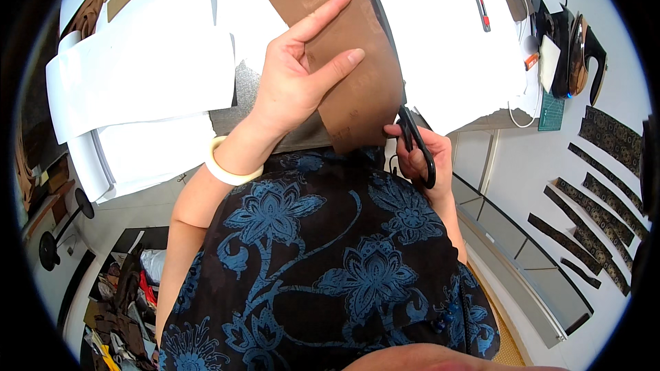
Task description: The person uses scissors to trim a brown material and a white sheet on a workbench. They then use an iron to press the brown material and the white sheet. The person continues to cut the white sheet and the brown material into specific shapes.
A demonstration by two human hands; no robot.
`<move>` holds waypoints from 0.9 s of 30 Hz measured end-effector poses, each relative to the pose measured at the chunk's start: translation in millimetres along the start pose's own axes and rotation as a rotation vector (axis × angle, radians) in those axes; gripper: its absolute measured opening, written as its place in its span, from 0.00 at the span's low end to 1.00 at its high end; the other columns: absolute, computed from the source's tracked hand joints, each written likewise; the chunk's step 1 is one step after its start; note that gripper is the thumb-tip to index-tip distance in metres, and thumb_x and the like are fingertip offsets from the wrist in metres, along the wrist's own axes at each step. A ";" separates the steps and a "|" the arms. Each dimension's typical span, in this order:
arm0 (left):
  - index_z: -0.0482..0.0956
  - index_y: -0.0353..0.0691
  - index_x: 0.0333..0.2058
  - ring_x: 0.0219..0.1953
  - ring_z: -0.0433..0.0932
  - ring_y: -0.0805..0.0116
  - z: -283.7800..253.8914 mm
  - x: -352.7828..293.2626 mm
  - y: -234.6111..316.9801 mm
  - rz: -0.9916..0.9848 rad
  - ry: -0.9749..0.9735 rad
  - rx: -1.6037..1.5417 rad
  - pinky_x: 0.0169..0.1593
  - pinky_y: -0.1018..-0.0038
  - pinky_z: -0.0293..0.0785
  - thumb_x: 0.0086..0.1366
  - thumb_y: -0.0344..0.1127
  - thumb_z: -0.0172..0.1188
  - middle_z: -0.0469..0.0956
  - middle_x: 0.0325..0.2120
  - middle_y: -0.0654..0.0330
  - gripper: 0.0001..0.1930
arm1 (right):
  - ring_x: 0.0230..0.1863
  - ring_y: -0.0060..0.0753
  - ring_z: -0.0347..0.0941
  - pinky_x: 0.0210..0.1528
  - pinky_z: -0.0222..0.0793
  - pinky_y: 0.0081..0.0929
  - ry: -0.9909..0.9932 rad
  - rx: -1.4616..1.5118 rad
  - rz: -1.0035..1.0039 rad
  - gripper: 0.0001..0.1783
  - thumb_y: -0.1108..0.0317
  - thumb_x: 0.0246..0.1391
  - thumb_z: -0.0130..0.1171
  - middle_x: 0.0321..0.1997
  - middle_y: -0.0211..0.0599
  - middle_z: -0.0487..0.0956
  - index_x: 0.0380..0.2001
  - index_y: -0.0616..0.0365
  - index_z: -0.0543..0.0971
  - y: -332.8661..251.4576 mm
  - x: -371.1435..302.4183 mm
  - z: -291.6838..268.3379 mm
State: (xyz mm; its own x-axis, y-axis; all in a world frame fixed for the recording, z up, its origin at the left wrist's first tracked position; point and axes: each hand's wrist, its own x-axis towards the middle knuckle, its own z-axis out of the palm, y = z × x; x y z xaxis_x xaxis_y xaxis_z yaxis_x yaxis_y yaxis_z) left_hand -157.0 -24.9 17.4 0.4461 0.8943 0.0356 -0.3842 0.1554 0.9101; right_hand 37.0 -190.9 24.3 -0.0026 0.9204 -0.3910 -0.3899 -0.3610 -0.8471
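Observation:
A piece of brown sheet material (364, 69), like leather with faint stamped marks, lies slanting over the work table, its near end at the table's front edge. Across its top stretch the thumb and index finger of my left hand (292, 75). The other fingers of that hand are out of sight at the sheet's left edge, seemingly beneath it. My right hand (436, 154) grips the black handles of scissors (419, 141) by the sheet's lower right corner. Their dark blades run up along the right edge; how far apart they stand is unclear.
White paper sheets (151, 75) cover the table on the left, with more white paper on the right. A red-and-black cutter knife (479, 0) lies far right. Beyond it are a green cutting mat (551, 111) and cables. Patterned dark strips (591, 220) hang at right.

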 end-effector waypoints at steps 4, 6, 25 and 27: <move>0.67 0.37 0.66 0.56 0.73 0.73 -0.9 -0.5 -0.8 0.019 -0.001 0.018 0.60 0.76 0.70 0.62 0.19 0.62 0.76 0.56 0.57 0.32 | 0.20 0.07 0.61 0.19 0.47 0.11 0.006 -0.001 0.004 0.33 0.56 0.55 0.71 0.25 0.19 0.71 0.54 0.74 0.76 -3.4 -0.8 3.2; 0.66 0.37 0.66 0.56 0.73 0.74 -1.6 -0.1 -0.1 0.019 -0.006 0.025 0.60 0.76 0.69 0.62 0.19 0.62 0.76 0.56 0.56 0.33 | 0.19 0.07 0.60 0.19 0.48 0.11 0.002 -0.008 0.001 0.32 0.57 0.56 0.70 0.24 0.19 0.70 0.54 0.74 0.76 -3.0 -1.0 2.2; 0.70 0.34 0.62 0.58 0.73 0.69 -7.6 2.0 7.0 0.065 0.021 0.145 0.62 0.72 0.67 0.63 0.26 0.65 0.75 0.56 0.55 0.28 | 0.17 0.06 0.59 0.18 0.47 0.11 0.020 -0.097 0.025 0.22 0.69 0.60 0.64 0.21 0.17 0.68 0.54 0.72 0.76 -8.7 -1.8 4.9; 0.71 0.33 0.61 0.58 0.73 0.68 -11.4 7.0 11.0 0.100 0.067 0.226 0.63 0.72 0.66 0.64 0.29 0.65 0.76 0.56 0.54 0.27 | 0.17 0.07 0.59 0.19 0.48 0.11 0.000 -0.073 0.007 0.21 0.71 0.60 0.63 0.22 0.17 0.69 0.54 0.72 0.76 -6.1 -1.4 2.3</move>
State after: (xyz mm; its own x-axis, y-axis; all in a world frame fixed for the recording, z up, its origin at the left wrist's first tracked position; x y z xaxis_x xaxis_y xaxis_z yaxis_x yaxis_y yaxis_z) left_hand -167.3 -12.2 22.9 0.3578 0.9274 0.1093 -0.2297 -0.0260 0.9729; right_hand 37.3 -189.6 30.8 -0.0048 0.9177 -0.3972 -0.3221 -0.3775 -0.8682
